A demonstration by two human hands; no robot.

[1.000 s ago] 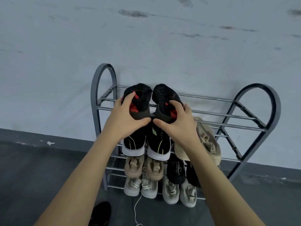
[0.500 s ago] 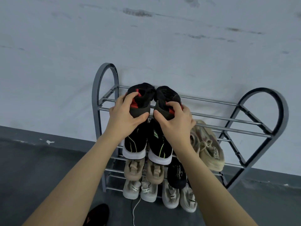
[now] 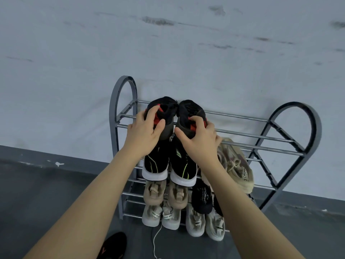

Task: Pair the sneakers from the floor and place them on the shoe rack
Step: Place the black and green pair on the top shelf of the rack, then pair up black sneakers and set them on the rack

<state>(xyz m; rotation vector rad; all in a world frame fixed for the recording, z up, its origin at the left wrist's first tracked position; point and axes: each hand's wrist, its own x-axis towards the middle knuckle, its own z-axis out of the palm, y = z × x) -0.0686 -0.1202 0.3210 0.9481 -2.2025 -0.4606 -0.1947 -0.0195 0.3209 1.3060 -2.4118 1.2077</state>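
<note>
In the head view, the person is setting a pair of black and red sneakers side by side on the top tier of the shoe rack (image 3: 242, 134), left of frame centre. The left hand (image 3: 144, 134) is curling over the heel of the left black sneaker (image 3: 161, 116), thumb pressing its inner side, while the right hand (image 3: 197, 141) is gripping the right black sneaker (image 3: 190, 114) the same way; holding both by the heels is likely letting the person keep the toes level and touching. Lower tiers are carrying a black pair with white soles (image 3: 169, 165), beige pairs (image 3: 164, 193) and a tilted tan sneaker (image 3: 237, 165) at the right, seemingly unpaired.
</note>
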